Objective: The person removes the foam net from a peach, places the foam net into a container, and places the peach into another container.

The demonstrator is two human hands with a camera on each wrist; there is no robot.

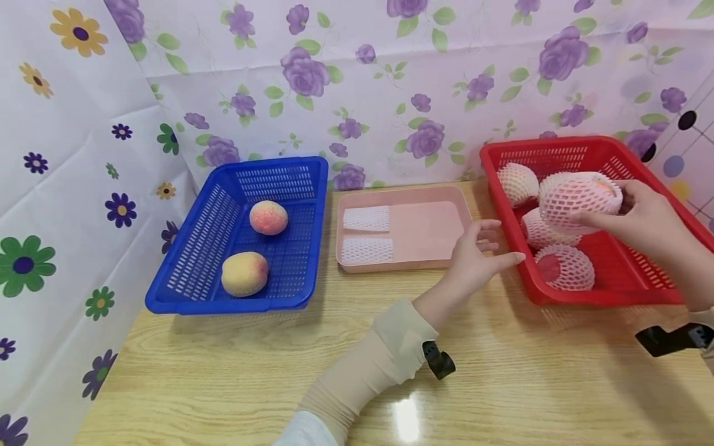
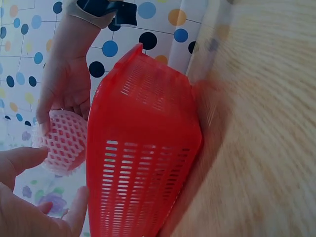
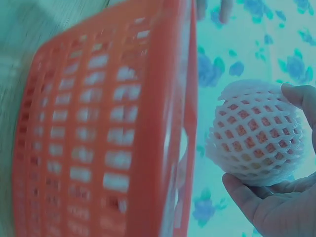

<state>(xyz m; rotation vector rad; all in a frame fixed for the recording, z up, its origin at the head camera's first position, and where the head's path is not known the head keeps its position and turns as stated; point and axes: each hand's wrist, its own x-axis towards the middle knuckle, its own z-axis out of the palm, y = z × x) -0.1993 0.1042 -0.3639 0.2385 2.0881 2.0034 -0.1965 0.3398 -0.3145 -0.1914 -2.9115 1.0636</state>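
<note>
In the head view my right hand (image 1: 658, 223) grips a peach in a foam net (image 1: 577, 201) above the red basket (image 1: 535, 282). The right wrist view shows the netted peach (image 3: 259, 133) between thumb and fingers, reddish skin showing through the mesh. My left hand (image 1: 474, 251) reaches to the basket's left rim with fingers apart and holds nothing. Several more net-wrapped fruits, one of them a netted peach (image 1: 566, 266) at the front, lie inside the red basket, partly hidden by the held one.
A pink tray (image 1: 426, 226) between the baskets bears two flat white foam nets (image 1: 366, 249). At the left, a blue basket (image 1: 223, 305) holds two bare peaches (image 1: 245, 274). Flowered cloth (image 1: 379, 80) hangs behind the wooden table (image 1: 234, 371).
</note>
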